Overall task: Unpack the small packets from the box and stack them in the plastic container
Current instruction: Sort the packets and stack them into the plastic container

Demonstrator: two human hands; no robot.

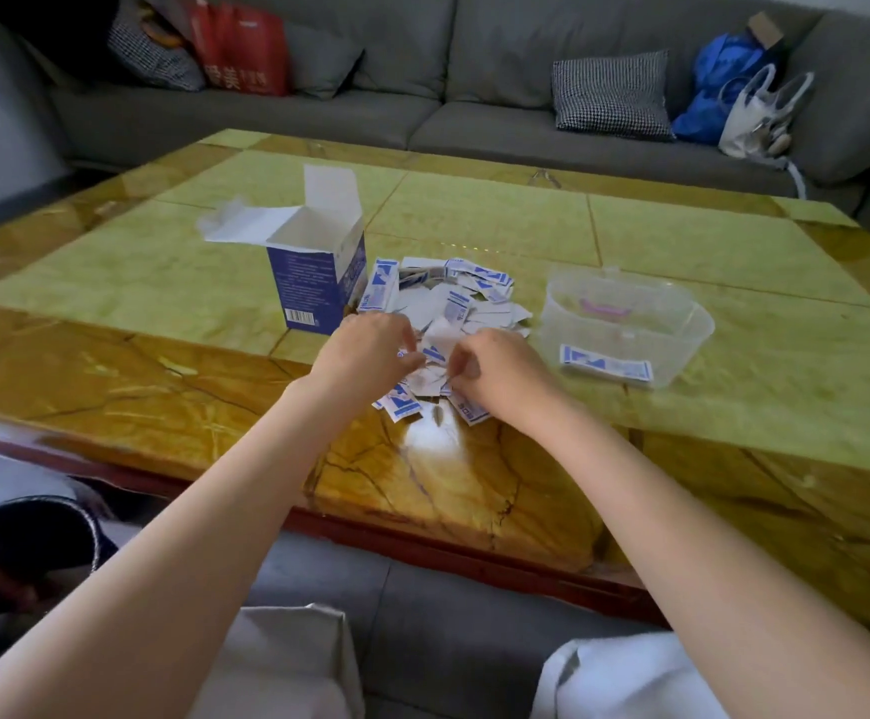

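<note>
head view: both hands' fingers curl, pinching packets [466,298]: left hand [370,350], right hand [500,373].

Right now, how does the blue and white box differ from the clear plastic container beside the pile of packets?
The box is opaque blue and white card standing tall with its flaps open; the plastic container is see-through, low and wide, with no lid on. The box sits left of the packet pile, the container right of it. The container holds a few packets; no packets show in the box from this view. Both stand open on the table.
</note>
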